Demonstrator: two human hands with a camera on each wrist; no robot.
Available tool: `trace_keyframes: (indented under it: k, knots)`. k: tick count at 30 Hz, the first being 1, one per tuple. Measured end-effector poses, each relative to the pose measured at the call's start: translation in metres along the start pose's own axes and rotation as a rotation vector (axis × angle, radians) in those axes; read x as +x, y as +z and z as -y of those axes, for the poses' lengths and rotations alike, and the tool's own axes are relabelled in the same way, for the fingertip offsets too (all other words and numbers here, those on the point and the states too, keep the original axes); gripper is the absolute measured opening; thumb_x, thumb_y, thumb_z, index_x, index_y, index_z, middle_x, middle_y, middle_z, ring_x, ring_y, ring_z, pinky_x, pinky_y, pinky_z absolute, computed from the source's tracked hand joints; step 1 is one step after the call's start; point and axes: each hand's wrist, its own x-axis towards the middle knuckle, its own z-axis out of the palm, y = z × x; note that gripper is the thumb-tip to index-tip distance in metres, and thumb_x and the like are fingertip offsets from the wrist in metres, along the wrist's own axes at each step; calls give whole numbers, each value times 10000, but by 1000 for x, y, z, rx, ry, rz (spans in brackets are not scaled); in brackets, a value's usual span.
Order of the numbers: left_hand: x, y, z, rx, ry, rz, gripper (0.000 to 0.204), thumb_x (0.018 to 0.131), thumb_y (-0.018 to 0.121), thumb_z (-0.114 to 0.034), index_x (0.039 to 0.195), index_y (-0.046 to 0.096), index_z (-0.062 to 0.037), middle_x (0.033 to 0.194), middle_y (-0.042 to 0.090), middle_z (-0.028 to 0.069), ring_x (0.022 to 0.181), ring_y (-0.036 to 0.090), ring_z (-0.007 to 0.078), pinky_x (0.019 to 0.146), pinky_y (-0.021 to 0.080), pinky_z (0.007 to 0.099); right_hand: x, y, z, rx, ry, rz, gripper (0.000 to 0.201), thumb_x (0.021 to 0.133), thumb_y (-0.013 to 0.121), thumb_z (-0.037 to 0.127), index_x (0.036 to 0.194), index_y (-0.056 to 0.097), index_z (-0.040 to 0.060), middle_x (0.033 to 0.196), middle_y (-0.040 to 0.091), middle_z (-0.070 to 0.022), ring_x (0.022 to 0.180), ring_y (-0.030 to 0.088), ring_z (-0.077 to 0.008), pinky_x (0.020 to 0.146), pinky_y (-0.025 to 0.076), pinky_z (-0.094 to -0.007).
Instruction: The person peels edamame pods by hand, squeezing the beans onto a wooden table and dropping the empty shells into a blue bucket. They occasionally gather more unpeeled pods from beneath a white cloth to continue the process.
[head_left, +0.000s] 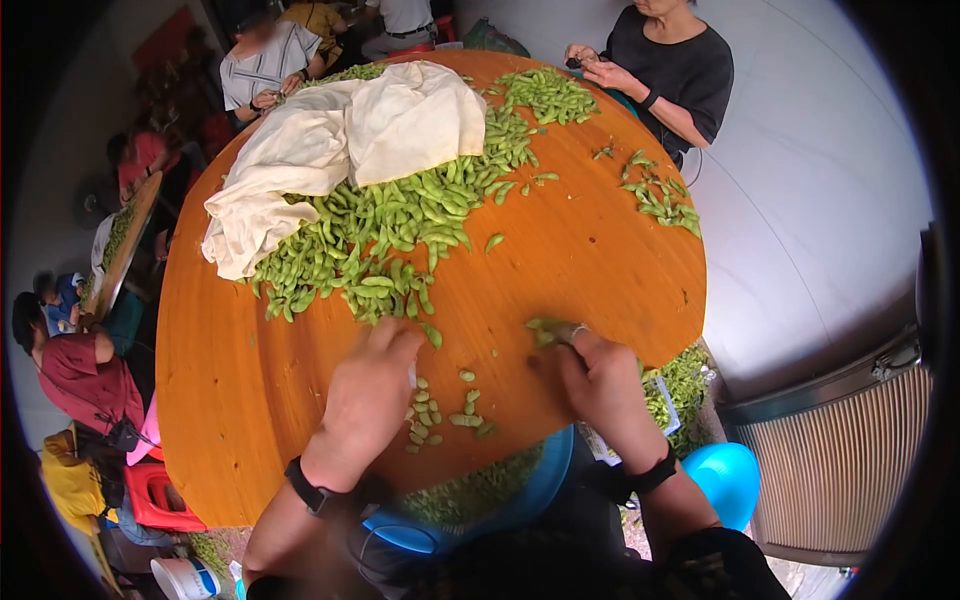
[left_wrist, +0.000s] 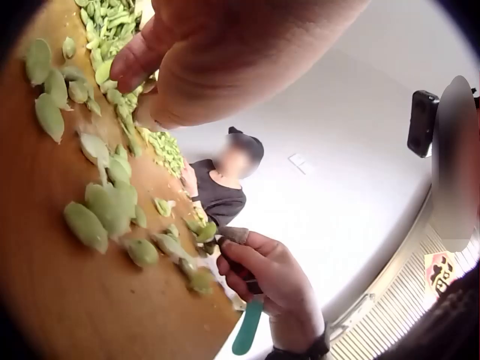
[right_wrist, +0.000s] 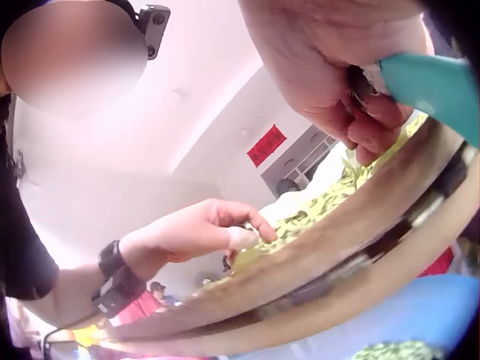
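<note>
My left hand (head_left: 368, 398) reaches to the near edge of a heap of green soybean pods (head_left: 385, 225), fingers extended and somewhat blurred. White covering shows on its thumb (right_wrist: 241, 238). My right hand (head_left: 610, 388), over the table to the right, grips a small tool with a teal handle (left_wrist: 248, 327); its metal part is mostly hidden in the fingers. A green pod (head_left: 545, 330) is at that hand's fingertips, with a grey cover (left_wrist: 235, 234) on one fingertip. Between the hands lie several loose shelled beans (head_left: 424, 412) on the wooden table (head_left: 570, 250).
A cream cloth (head_left: 415, 120) covers part of the heap. Below the table's near edge sits a blue basin (head_left: 555, 470) containing green beans. Trimmings (head_left: 665, 200) lie at the right edge. People sit across the table, one in black (head_left: 670, 75). A blue stool (head_left: 722, 485) stands lower right.
</note>
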Motion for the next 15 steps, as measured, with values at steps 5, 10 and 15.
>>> trace_keyframes:
  k: [5, 10, 15]
  knots:
    - [18, 19, 15, -98, 65, 75, 299, 755, 593, 64, 1038, 619, -28, 1000, 595, 143, 870, 619, 366, 753, 525, 425, 7, -16, 0, -397, 33, 51, 23, 824, 580, 18, 816, 573, -3, 757, 610, -237, 712, 619, -423, 613, 499, -484]
    - [15, 21, 5, -63, 62, 23, 320, 798, 552, 94, 1082, 624, -35, 987, 624, 128, 762, 658, 305, 667, 545, 377, 9, -1, 20, 19, -19, 152, 95, 862, 576, 41, 942, 604, -2, 735, 613, -201, 631, 607, -390, 566, 500, -414]
    - [-5, 27, -15, -899, -326, 199, 522, 831, 423, 159, 1296, 544, -45, 984, 619, 85, 667, 625, 118, 568, 520, 259, 14, 19, 39, 475, 445, 474, 148, 939, 558, 96, 1042, 616, 8, 699, 614, -64, 505, 564, -154, 489, 450, -264]
